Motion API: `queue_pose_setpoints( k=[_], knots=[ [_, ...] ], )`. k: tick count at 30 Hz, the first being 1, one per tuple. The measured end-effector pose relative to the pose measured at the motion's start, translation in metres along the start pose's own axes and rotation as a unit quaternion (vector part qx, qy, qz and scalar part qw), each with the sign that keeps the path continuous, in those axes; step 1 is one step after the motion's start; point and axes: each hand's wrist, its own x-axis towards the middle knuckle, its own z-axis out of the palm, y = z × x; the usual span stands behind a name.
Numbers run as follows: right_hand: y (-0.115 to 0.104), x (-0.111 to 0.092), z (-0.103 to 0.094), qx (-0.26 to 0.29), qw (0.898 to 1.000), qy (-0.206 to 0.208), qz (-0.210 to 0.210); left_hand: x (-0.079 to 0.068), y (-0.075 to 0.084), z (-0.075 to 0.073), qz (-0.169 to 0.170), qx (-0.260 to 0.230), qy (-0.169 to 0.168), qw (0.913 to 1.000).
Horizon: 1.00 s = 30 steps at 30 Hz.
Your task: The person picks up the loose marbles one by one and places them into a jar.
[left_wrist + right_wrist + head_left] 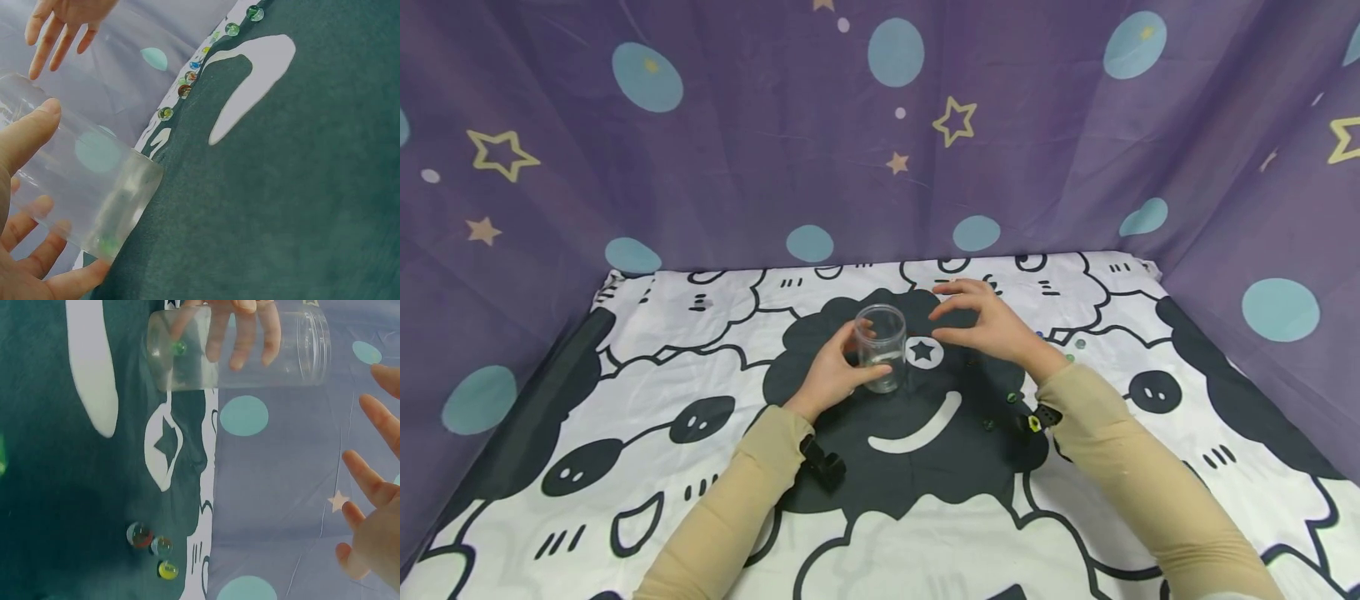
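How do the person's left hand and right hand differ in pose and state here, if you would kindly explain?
The left hand grips the clear jar, while the right hand shows nothing in its grasp. The left hand's fingers and thumb curve round the jar; the right hand's fingers are spread and apart from it. Both hands are bare and come out of beige sleeves.

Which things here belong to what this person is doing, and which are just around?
Likely part of the work:
- clear jar, held by the left hand
- green marble inside it
- loose marbles on the cloth
- right hand, holding nothing

Just around:
- patterned cloth
- purple curtain
- wrist cameras
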Motion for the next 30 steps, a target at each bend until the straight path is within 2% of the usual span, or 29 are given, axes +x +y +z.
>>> queue_pose_setpoints(
  k=[4,11,20,27,30],
  knots=[
    [0.003,-0.005,-0.006,-0.002,1.000,0.000,-0.006,0.000,0.000,-0.001,0.000,0.002,-0.001,1.0000],
    [0.009,-0.016,-0.019,0.005,0.999,0.003,0.031,0.000,0.000,0.000,0.001,0.004,-0.006,1.0000],
    [0.018,-0.027,-0.042,-0.001,0.999,0.021,0.029,0.000,-0.001,-0.001,0.004,0.003,-0.005,1.0000],
    [0.028,-0.041,-0.063,-0.022,0.997,0.033,0.064,-0.001,-0.001,-0.001,0.001,0.006,-0.003,1.0000],
    [0.034,-0.047,-0.069,-0.027,0.997,0.040,0.068,-0.001,-0.002,0.000,0.003,0.003,-0.002,1.0000]
  ],
)
